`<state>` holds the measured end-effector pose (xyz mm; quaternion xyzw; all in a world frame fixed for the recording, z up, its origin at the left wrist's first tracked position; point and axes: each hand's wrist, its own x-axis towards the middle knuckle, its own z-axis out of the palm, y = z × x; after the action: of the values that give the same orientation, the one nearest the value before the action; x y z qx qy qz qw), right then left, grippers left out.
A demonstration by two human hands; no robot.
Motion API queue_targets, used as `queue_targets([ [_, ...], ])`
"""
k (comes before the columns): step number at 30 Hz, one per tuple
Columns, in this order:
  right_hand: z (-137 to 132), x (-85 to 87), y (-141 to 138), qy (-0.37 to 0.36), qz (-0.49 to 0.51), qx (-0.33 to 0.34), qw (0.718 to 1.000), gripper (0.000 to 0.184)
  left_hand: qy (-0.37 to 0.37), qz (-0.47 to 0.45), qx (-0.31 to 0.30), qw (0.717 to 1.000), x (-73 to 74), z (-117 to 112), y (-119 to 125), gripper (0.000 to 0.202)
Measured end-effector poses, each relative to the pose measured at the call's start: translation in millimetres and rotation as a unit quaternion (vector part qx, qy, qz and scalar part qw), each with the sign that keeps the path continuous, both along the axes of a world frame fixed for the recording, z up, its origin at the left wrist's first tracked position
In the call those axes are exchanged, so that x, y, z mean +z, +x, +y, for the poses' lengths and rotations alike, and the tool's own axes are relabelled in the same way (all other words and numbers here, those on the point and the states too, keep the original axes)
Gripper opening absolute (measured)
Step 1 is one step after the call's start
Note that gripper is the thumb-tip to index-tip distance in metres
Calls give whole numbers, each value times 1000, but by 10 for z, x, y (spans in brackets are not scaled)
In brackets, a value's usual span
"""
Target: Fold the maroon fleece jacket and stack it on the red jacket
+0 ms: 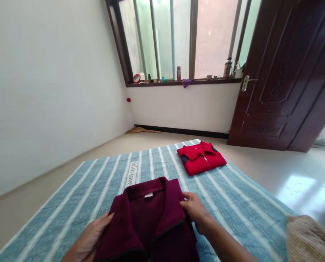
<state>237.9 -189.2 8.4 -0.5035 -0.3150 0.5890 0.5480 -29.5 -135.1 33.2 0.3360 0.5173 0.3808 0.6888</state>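
A maroon zip-collar jacket (148,225) lies folded, collar up, at the near side of the bed, with a small white label inside its neck. My left hand (93,234) grips its left edge, the fingertips partly tucked against the cloth. At the jacket's right shoulder, my right hand (195,209) pinches the edge between thumb and fingers. Farther off on the bed rests a folded red jacket (206,162) with dark shoulder patches and a short front zip; neither hand touches it. The lower part of the maroon jacket runs out of view.
A blue-and-white striped sheet (102,182) covers the bed. Beige knitted cloth (309,236) sits at the right corner. Beyond are a broom (142,130) on the floor, a dark red door (277,80), and a windowsill (200,81) holding bottles and small items.
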Motion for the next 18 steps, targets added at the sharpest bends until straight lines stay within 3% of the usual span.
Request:
queue_targets([
  [3,78,90,170,22,0,-2,1000,27,21,3,10,1000,139,53,171,35],
  [6,223,220,503,32,-18,-14,999,20,31,-14,8,999,268,187,504,25],
  [12,615,462,1393,50,-42,-68,996,8,41,-80,0,996,414,634,1431,16],
  [18,1027,739,2228,32,-67,-124,989,6,30,-138,-32,990,531,1273,2350,8],
])
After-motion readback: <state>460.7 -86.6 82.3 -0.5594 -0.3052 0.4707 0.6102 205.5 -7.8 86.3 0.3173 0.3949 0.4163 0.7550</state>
